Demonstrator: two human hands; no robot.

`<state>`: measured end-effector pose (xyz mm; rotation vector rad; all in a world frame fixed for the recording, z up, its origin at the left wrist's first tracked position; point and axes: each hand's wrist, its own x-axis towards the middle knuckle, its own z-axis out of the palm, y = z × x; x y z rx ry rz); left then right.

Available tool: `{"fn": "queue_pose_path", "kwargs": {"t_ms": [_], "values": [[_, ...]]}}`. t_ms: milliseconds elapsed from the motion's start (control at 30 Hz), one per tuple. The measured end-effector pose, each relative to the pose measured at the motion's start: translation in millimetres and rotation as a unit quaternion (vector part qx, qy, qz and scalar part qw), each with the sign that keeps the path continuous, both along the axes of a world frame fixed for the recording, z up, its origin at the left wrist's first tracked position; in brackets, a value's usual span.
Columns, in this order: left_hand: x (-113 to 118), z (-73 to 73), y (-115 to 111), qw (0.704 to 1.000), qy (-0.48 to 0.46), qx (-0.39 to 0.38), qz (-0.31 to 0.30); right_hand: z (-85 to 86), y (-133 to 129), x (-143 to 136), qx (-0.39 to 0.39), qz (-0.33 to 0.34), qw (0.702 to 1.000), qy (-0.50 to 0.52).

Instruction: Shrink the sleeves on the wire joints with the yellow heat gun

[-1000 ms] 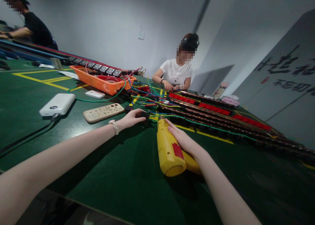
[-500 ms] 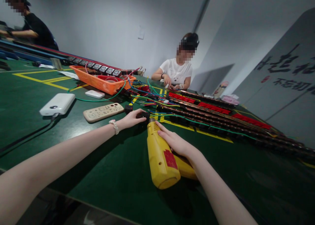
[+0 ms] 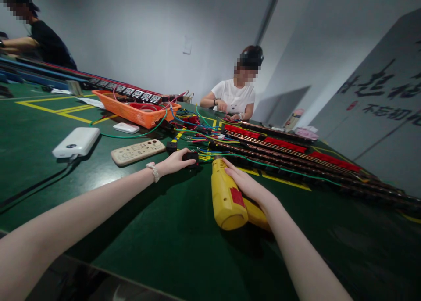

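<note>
My right hand (image 3: 241, 178) is wrapped round a yellow heat gun (image 3: 225, 198) with a red label, its nozzle pointing away from me. Part of the handle is hidden behind my wrist. My left hand (image 3: 177, 161) is closed on a small black block (image 3: 192, 157) on the green table. Thin coloured wires (image 3: 210, 152) run from beside the block toward the right. A second black block (image 3: 171, 147) stands just beyond my left fingers. A cream phone case (image 3: 138, 152) lies left of that hand.
An orange basket (image 3: 128, 111) holds cables at the back left. Nearer stand a white power bank (image 3: 77, 142) with a black cable and a small white case (image 3: 126, 128). Long dark strips (image 3: 296, 167) with red pieces stretch right. One person (image 3: 234, 100) sits opposite, another (image 3: 49, 46) far left.
The heat gun in my right hand has moved right and slightly away from me, off the black block. My left hand stays on the block, which now shows more plainly.
</note>
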<state>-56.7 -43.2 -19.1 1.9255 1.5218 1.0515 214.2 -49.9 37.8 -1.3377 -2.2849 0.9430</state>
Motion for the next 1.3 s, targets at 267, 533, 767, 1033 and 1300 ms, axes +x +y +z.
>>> {"fn": "queue_pose_path", "kwargs": {"t_ms": [267,533,767,1033,1300], "values": [[-1,-1.0,1,1.000,0.008,0.014,-0.004,-3.3,10,13,0.020,-0.030,0.999,-0.007],[0,-1.0,0,0.999,0.037,0.038,0.005,-5.9,5,8,0.004,-0.032,0.999,0.018],[1,-1.3,0,0.999,0.037,0.038,0.002,-3.6,-17,-12,-0.010,0.033,0.999,0.004],[-1,-2.8,1,0.999,0.024,0.036,-0.009,-0.6,-37,-28,-0.016,0.089,0.996,-0.013],[-1,-3.3,0,0.999,0.007,0.041,-0.024,1.8,-32,-27,-0.030,0.077,0.996,-0.039]]}}
